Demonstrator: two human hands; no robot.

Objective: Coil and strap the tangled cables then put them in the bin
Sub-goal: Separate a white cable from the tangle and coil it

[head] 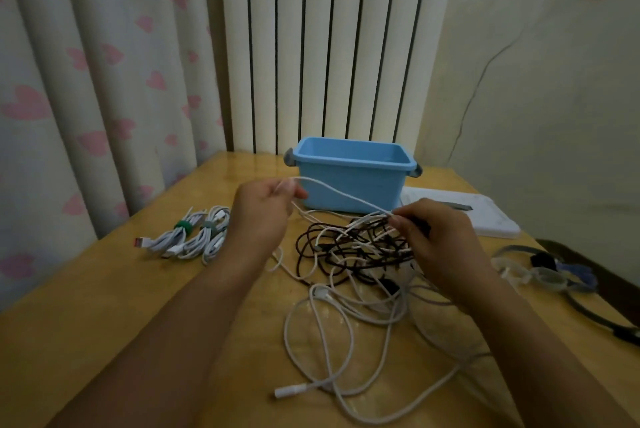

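Head view, landmark: the open light-blue plastic bin [351,181] is standing at the far side of the yellow wooden table [104,289].
Left hand: the left hand [263,209] is pinching one thin white cable [341,193] just left of the bin.
Right hand: the right hand [443,240] is pinching that cable where it is entering the tangled heap of white and dark cables [356,254], in front of the bin.
Finished work: the strapped white coils [192,237] are lying well left of the bin.
Advice: I'd be easing the strand out slowly, the right hand steadying the knot, since jerking is probably tightening it.
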